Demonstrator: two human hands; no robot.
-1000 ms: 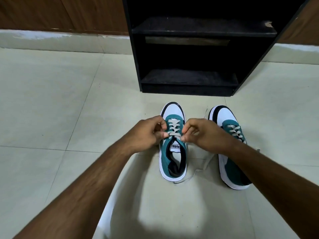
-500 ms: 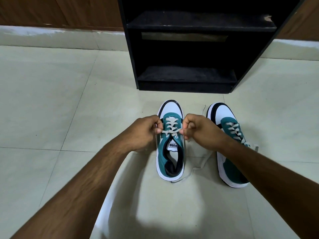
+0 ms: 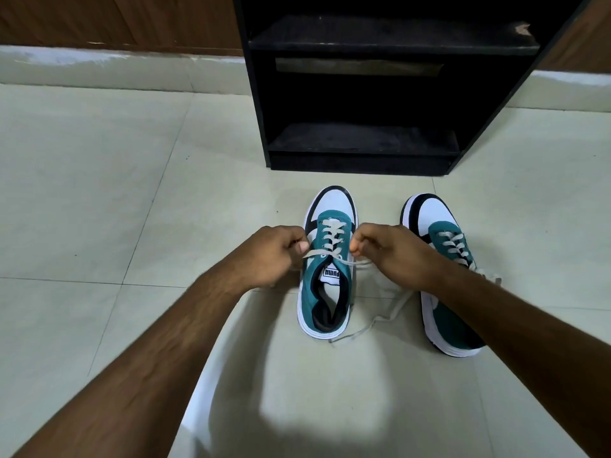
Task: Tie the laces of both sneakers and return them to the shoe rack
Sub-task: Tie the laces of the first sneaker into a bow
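Pale tiled floor [image 3: 99,193] fills most of the frame; wood-panelled wall strip along the top left, black shoe rack [image 3: 363,140] at top centre-right, both shelves bare as far as visible.

Two teal/white sneakers sit on the floor just in front of the rack, toes pointing toward it, set a little apart. Centre sneaker [image 3: 327,276] is the one being worked. Right-side sneaker [image 3: 446,279] is partly covered by the forearm crossing the lower right.

Left hand [image 3: 271,256], centre-left of frame, fingers curled closed and pinching one lace end [image 3: 314,253] beside the shoe's left edge. Right hand [image 3: 390,252], just right of the shoe, fingers closed narrow on the other lace end [image 3: 347,262]. Both strands pulled outward and taut across the tongue, crossing near the top eyelets. Looks like the first overhand cross being cinched; no bow loops visible.

Loose lace tail [image 3: 373,322] trails on the floor between the two shoes, lower centre; which shoe it belongs to is hard to tell, probably the centre one's free end.

Right-side sneaker: laced through the eyelets, but whether a knot is tied cannot be told, a bit of lace shows at its far side.

Progress judgement: early. First shoe's knot barely started, bow still to make. Second shoe likely untied. Neither shoe on the rack yet.
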